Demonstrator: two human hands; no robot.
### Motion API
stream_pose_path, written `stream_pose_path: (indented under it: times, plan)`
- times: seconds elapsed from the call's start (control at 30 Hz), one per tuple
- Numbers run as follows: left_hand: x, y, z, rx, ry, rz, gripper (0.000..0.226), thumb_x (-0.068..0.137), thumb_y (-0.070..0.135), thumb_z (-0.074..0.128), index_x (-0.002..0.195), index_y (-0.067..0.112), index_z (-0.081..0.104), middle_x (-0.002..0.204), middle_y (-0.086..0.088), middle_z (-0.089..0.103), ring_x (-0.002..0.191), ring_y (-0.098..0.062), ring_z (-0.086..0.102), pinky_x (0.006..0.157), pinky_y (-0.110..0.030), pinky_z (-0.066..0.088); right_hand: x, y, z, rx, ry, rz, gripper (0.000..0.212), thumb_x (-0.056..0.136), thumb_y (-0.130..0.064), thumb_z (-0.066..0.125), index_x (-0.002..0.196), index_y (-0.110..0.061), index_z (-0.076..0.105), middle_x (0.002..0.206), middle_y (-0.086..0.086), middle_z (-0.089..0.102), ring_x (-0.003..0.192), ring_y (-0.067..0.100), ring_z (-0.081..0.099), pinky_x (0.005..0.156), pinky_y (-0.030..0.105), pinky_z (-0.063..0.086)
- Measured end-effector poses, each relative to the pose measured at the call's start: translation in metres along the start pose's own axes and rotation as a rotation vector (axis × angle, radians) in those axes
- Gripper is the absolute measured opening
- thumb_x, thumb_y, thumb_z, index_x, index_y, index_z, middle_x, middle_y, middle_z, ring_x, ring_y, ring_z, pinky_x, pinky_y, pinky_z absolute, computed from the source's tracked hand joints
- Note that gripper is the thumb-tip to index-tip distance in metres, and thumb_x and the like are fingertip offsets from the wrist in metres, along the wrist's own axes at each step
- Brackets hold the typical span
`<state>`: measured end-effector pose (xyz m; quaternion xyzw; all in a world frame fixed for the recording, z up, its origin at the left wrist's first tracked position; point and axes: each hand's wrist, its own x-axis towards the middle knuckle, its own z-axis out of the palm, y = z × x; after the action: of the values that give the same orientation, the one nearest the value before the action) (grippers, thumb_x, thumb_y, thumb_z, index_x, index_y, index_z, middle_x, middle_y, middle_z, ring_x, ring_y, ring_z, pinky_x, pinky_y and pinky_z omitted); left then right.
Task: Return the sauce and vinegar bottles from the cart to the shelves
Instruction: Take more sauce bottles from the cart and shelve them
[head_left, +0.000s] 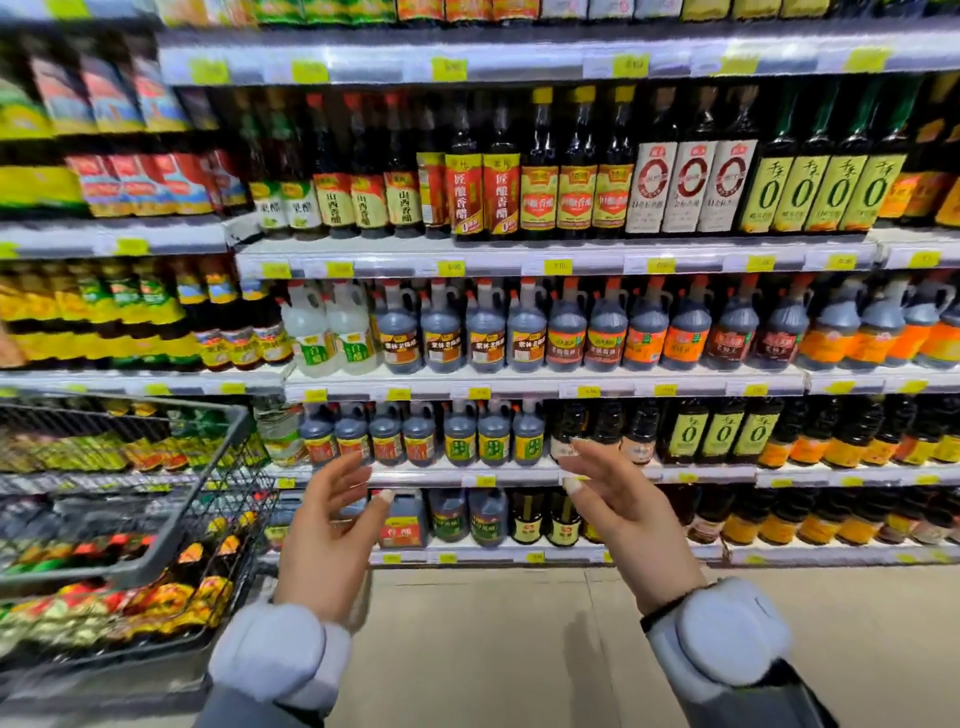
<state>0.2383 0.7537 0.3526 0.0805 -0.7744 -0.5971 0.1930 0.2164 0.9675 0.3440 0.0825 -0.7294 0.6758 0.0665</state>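
Observation:
Shelves full of sauce and vinegar bottles fill the view ahead. Dark jugs with red caps line the middle shelf, and tall dark bottles stand on the shelf above. My left hand and my right hand are raised in front of the lower shelves, palms facing each other, fingers spread, both holding nothing. The grey wire cart stands at the left, close to my left hand. I cannot tell what lies inside its basket.
Lower shelves carry small dark jugs and a row of green-labelled bottles. Yellow price tags run along the shelf edges. The pale floor stretches below the bottom shelf between my sleeves.

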Motion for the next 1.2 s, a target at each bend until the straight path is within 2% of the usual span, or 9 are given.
stream_pose_path:
  times: [0.13,0.3,0.47,0.57,0.7,0.8,0.97,1.1,1.2]
  plan:
    - [-0.018,-0.008,-0.019,0.011,0.076,-0.073,0.038,0.083,-0.003,0.057,0.118,0.009,0.050,0.107,-0.008,0.056,0.101,-0.019,0.052,0.087,-0.029,0.038,-0.005,0.000,0.012,-0.003,-0.077,0.016,0.039,0.087,0.001,0.052,0.098,-0.036,0.050,0.097,-0.011,0.060,0.085,-0.004,0.057,0.072,0.005,0.047]
    - [-0.023,-0.024,-0.045,0.079,0.106,-0.099,0.032,0.084,0.004,0.058,0.109,0.022,0.052,0.107,-0.003,0.059,0.102,-0.019,0.056,0.092,-0.031,0.039,-0.014,-0.001,0.032,-0.018,-0.113,0.046,0.035,0.087,0.001,0.051,0.100,-0.031,0.049,0.098,-0.007,0.059,0.089,0.000,0.056,0.070,0.004,0.047]
    - [-0.014,-0.031,-0.081,0.095,0.089,-0.080,0.029,0.083,0.005,0.060,0.109,0.017,0.055,0.105,-0.004,0.059,0.101,-0.018,0.055,0.086,-0.028,0.039,-0.016,-0.006,0.070,-0.016,-0.116,0.042,0.033,0.087,0.002,0.050,0.102,-0.028,0.049,0.101,0.000,0.058,0.088,-0.002,0.055,0.069,0.004,0.047]
    - [0.002,-0.045,-0.123,0.110,0.088,-0.044,0.030,0.083,0.003,0.060,0.111,0.012,0.055,0.105,-0.005,0.059,0.100,-0.018,0.054,0.087,-0.028,0.037,-0.014,-0.006,0.120,0.004,-0.127,0.044,0.031,0.087,0.002,0.050,0.104,-0.024,0.050,0.103,0.001,0.057,0.087,-0.004,0.054,0.070,0.004,0.047]
    - [0.032,-0.069,-0.190,0.109,0.106,-0.046,0.027,0.082,0.003,0.061,0.104,0.018,0.055,0.101,-0.007,0.060,0.098,-0.020,0.055,0.090,-0.033,0.041,-0.011,-0.004,0.195,-0.022,-0.118,0.035,0.039,0.087,0.001,0.050,0.094,-0.037,0.049,0.102,-0.001,0.058,0.089,-0.004,0.054,0.076,0.012,0.045]
    - [0.056,-0.088,-0.240,0.139,0.104,-0.043,0.027,0.082,0.002,0.060,0.106,0.015,0.056,0.100,-0.008,0.060,0.098,-0.021,0.056,0.090,-0.030,0.039,-0.011,-0.006,0.247,-0.020,-0.132,0.047,0.040,0.088,0.002,0.049,0.095,-0.037,0.047,0.104,0.000,0.058,0.089,-0.002,0.055,0.071,0.004,0.046]
    - [0.090,-0.119,-0.311,0.127,0.098,-0.073,0.026,0.082,0.003,0.061,0.105,0.014,0.057,0.103,-0.011,0.061,0.099,-0.022,0.056,0.094,-0.032,0.040,-0.006,-0.005,0.324,-0.028,-0.133,0.079,0.035,0.088,-0.001,0.050,0.097,-0.035,0.047,0.104,-0.002,0.056,0.090,0.002,0.055,0.070,0.002,0.045]
    - [0.109,-0.135,-0.340,0.114,0.111,-0.086,0.026,0.082,-0.001,0.059,0.102,0.014,0.055,0.103,-0.010,0.060,0.098,-0.020,0.054,0.083,-0.019,0.044,0.005,-0.002,0.365,-0.034,-0.123,0.115,0.036,0.087,0.000,0.051,0.094,-0.035,0.049,0.101,-0.005,0.058,0.079,-0.009,0.057,0.073,0.006,0.045]
    - [0.125,-0.150,-0.358,0.101,0.114,-0.114,0.025,0.082,0.000,0.059,0.101,0.015,0.055,0.103,-0.009,0.060,0.098,-0.019,0.055,0.092,-0.030,0.040,0.021,0.005,0.392,-0.050,-0.144,0.146,0.031,0.087,0.000,0.051,0.103,-0.027,0.049,0.104,-0.001,0.057,0.086,-0.004,0.054,0.073,0.007,0.045]
